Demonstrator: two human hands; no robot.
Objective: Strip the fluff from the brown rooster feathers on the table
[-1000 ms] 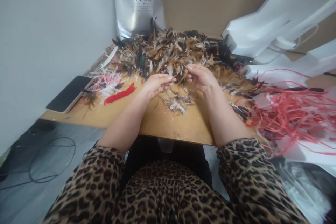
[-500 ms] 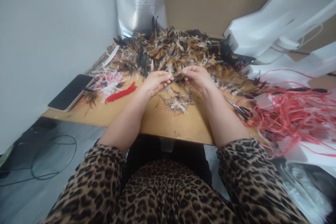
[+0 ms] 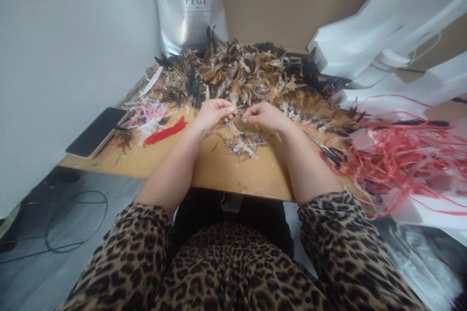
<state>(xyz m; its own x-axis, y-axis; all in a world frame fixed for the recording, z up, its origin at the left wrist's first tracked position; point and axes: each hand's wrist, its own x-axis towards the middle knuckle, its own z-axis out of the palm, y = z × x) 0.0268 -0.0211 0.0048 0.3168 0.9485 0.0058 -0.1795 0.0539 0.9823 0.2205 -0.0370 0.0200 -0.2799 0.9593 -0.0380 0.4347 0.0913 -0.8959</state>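
My left hand (image 3: 215, 115) is closed in a pinch, and a small brown and whitish feather (image 3: 235, 99) shows at its fingertips. Close beside it on the right, my right hand (image 3: 265, 115) also pinches, with thumb and forefinger together; whatever is between them is too small to make out. Both hands are over the table's near part, in front of a heap of brown, white and black feathers (image 3: 251, 65). Below them lies a small scatter of fluff and feather scraps (image 3: 243, 145).
A phone (image 3: 97, 132) lies at the left edge beside white and pink strips (image 3: 148, 115) and a bundle of red cord (image 3: 165, 131). Scissors (image 3: 324, 146) rest right of my right forearm, near tangled red ties (image 3: 412, 155). A silver bag (image 3: 191, 19) stands behind.
My right hand has dipped slightly and its fingers have curled in more. The left hand keeps its pinch. The whole view has shifted a little.
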